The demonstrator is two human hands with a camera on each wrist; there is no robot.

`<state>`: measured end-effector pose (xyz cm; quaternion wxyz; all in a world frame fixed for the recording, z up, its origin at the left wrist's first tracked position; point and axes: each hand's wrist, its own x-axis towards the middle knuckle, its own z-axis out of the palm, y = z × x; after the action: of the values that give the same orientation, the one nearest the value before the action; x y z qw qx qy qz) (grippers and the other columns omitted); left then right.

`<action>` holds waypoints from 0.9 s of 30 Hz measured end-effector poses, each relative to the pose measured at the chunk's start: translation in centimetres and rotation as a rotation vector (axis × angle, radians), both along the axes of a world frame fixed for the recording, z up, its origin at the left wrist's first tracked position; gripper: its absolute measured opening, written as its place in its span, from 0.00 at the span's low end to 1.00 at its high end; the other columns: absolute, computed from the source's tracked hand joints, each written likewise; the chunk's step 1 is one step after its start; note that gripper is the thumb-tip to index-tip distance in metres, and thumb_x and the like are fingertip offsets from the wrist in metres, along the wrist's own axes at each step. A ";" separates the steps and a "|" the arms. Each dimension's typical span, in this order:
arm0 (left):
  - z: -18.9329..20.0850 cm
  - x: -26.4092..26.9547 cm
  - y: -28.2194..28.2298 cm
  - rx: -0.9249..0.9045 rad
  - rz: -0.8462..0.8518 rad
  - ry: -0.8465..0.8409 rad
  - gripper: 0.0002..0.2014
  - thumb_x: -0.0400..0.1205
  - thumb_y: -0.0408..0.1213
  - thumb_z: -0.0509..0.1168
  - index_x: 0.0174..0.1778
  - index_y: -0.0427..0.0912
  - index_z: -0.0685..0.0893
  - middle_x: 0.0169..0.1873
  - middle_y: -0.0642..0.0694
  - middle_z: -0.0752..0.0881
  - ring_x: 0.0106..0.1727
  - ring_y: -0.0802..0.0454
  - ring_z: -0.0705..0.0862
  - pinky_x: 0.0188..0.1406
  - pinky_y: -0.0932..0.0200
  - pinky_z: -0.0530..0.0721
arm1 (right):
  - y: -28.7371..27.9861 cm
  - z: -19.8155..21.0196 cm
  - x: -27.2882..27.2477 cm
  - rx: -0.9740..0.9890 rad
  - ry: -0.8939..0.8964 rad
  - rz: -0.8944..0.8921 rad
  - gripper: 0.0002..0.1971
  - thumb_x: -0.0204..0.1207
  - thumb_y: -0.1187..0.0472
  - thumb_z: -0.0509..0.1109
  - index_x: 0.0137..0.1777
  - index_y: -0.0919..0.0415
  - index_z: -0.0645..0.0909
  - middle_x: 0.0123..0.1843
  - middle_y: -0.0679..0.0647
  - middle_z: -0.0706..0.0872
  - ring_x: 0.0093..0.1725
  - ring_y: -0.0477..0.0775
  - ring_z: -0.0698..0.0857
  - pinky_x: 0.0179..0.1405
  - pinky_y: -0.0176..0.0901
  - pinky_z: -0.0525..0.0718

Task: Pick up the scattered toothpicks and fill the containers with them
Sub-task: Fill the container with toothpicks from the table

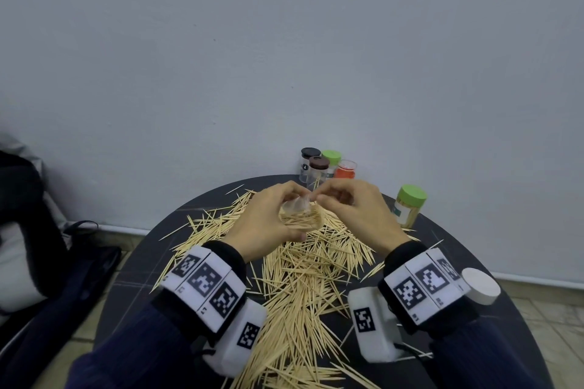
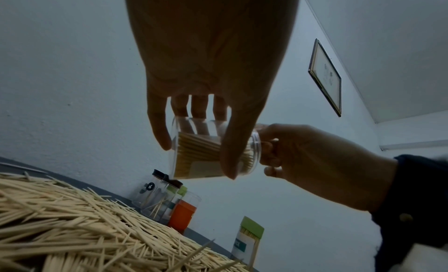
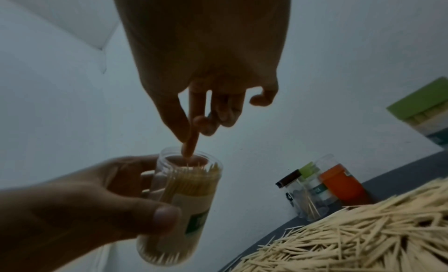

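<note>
My left hand (image 1: 295,213) grips a clear container (image 1: 308,219), tilted and packed with toothpicks, above the far part of the pile. In the left wrist view its fingers and thumb wrap the container (image 2: 253,151). My right hand (image 1: 317,198) is at the container's open mouth. In the right wrist view its straight index finger (image 3: 190,146) dips into the mouth of the container (image 3: 184,199) and touches the toothpick tips, with the thumb alongside and the other fingers curled. No toothpick shows between them. Scattered toothpicks (image 1: 300,287) cover the round dark table (image 1: 142,278).
Several small containers stand against the wall: black lid (image 1: 310,153), brown lid (image 1: 318,164), green lid (image 1: 331,156), and an orange one (image 1: 345,170). A full green-lidded container (image 1: 409,205) stands at the right. A white lid (image 1: 480,286) lies near the right edge. A dark bag (image 1: 47,246) sits left.
</note>
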<state>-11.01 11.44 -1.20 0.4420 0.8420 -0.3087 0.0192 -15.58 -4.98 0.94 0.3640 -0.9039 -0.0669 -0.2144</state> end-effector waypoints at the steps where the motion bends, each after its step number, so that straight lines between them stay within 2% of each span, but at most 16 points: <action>1: 0.0 0.0 -0.1 0.000 -0.005 0.004 0.28 0.66 0.34 0.80 0.61 0.53 0.79 0.56 0.55 0.83 0.58 0.58 0.80 0.47 0.72 0.75 | 0.1 -0.1 0.0 -0.064 0.042 0.019 0.09 0.78 0.55 0.66 0.41 0.41 0.84 0.34 0.42 0.77 0.36 0.39 0.73 0.47 0.46 0.70; 3: 0.0 -0.1 -0.1 0.000 -0.014 0.003 0.28 0.66 0.34 0.79 0.60 0.53 0.79 0.55 0.54 0.83 0.57 0.58 0.80 0.49 0.69 0.77 | 0.4 -0.3 0.2 -0.240 0.151 0.000 0.11 0.81 0.52 0.60 0.54 0.41 0.84 0.46 0.45 0.75 0.50 0.43 0.71 0.56 0.51 0.66; 4: 0.0 -0.2 -0.2 0.002 -0.018 -0.001 0.28 0.66 0.33 0.79 0.60 0.53 0.79 0.55 0.55 0.83 0.57 0.58 0.80 0.49 0.69 0.77 | 0.5 -0.6 0.4 -0.287 0.208 -0.013 0.12 0.82 0.51 0.58 0.57 0.43 0.83 0.52 0.47 0.73 0.56 0.45 0.68 0.60 0.52 0.64; 5: 0.1 -0.3 -0.2 0.004 -0.024 -0.006 0.28 0.66 0.33 0.79 0.60 0.52 0.79 0.55 0.55 0.83 0.57 0.58 0.80 0.50 0.69 0.76 | 0.7 -0.8 0.4 -0.279 0.268 -0.010 0.12 0.83 0.52 0.56 0.55 0.44 0.82 0.59 0.48 0.71 0.61 0.46 0.66 0.64 0.53 0.63; 7: 0.1 -0.4 -0.2 0.010 -0.032 -0.013 0.29 0.66 0.31 0.79 0.62 0.50 0.79 0.55 0.54 0.83 0.57 0.58 0.80 0.49 0.70 0.76 | 1.0 -1.0 0.3 -0.179 0.384 0.034 0.12 0.83 0.55 0.54 0.44 0.46 0.77 0.73 0.50 0.64 0.72 0.50 0.59 0.73 0.58 0.60; 9: 0.2 -0.4 -0.3 0.020 -0.035 -0.005 0.30 0.66 0.31 0.79 0.63 0.49 0.79 0.56 0.54 0.83 0.56 0.58 0.81 0.49 0.68 0.78 | 1.2 -1.1 0.2 -0.104 0.453 0.079 0.11 0.84 0.56 0.52 0.43 0.45 0.73 0.79 0.50 0.58 0.76 0.51 0.55 0.77 0.60 0.57; 12: 0.2 -0.5 -0.3 0.019 -0.044 0.010 0.30 0.65 0.32 0.80 0.62 0.50 0.79 0.56 0.53 0.83 0.56 0.57 0.81 0.52 0.62 0.81 | 1.2 -0.7 0.2 -0.052 0.451 0.102 0.13 0.85 0.57 0.51 0.44 0.42 0.73 0.79 0.49 0.60 0.77 0.51 0.55 0.77 0.54 0.56; 14: 0.2 -0.5 -0.3 0.011 -0.048 0.016 0.30 0.65 0.32 0.80 0.62 0.50 0.79 0.55 0.53 0.83 0.55 0.57 0.81 0.51 0.62 0.81 | 1.0 -0.4 0.1 0.020 0.446 0.132 0.12 0.85 0.56 0.51 0.52 0.40 0.75 0.77 0.48 0.63 0.76 0.49 0.57 0.75 0.48 0.56; 16: 0.2 -0.4 -0.1 -0.004 -0.048 0.026 0.29 0.65 0.32 0.80 0.61 0.50 0.79 0.54 0.54 0.84 0.55 0.57 0.82 0.50 0.64 0.81 | 0.7 -0.2 0.0 0.063 0.413 0.173 0.14 0.85 0.58 0.53 0.59 0.44 0.80 0.74 0.47 0.68 0.73 0.47 0.61 0.70 0.42 0.57; 19: 0.2 0.0 0.2 -0.020 -0.024 0.034 0.29 0.65 0.33 0.81 0.60 0.52 0.80 0.55 0.54 0.84 0.56 0.57 0.81 0.51 0.63 0.80 | 0.3 0.0 0.0 0.188 0.295 0.209 0.16 0.82 0.67 0.57 0.49 0.49 0.85 0.65 0.47 0.77 0.68 0.43 0.71 0.69 0.38 0.64; 21: 0.2 0.3 0.5 -0.026 0.010 0.043 0.29 0.64 0.33 0.81 0.60 0.52 0.80 0.56 0.53 0.83 0.58 0.57 0.80 0.54 0.59 0.80 | -0.3 0.0 0.2 0.218 0.233 0.189 0.18 0.79 0.70 0.59 0.44 0.47 0.85 0.60 0.46 0.81 0.66 0.43 0.76 0.68 0.39 0.68; 23: 0.2 0.5 0.9 -0.042 0.041 0.057 0.30 0.64 0.33 0.81 0.61 0.52 0.80 0.58 0.52 0.83 0.60 0.56 0.79 0.59 0.54 0.80 | -1.0 -0.2 0.4 0.182 0.194 0.125 0.18 0.77 0.73 0.61 0.44 0.47 0.84 0.56 0.47 0.84 0.63 0.46 0.79 0.63 0.39 0.74; 25: 0.3 0.6 1.3 -0.047 0.068 0.064 0.30 0.65 0.32 0.80 0.61 0.52 0.79 0.59 0.51 0.82 0.61 0.55 0.79 0.62 0.51 0.80 | -1.4 -0.2 0.3 0.050 0.221 0.058 0.16 0.75 0.74 0.62 0.48 0.51 0.80 0.55 0.47 0.84 0.61 0.48 0.80 0.59 0.38 0.77; 27: 0.5 0.7 1.6 -0.041 0.087 0.064 0.30 0.66 0.32 0.80 0.62 0.51 0.78 0.59 0.51 0.81 0.61 0.54 0.78 0.63 0.52 0.78 | -1.4 -0.2 0.0 -0.181 0.358 0.099 0.16 0.75 0.72 0.66 0.56 0.52 0.77 0.60 0.47 0.81 0.63 0.45 0.78 0.65 0.39 0.75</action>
<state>-10.31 13.06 -0.73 0.4676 0.8455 -0.2572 0.0177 -15.61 -6.40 0.71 0.2975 -0.9522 -0.0645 -0.0255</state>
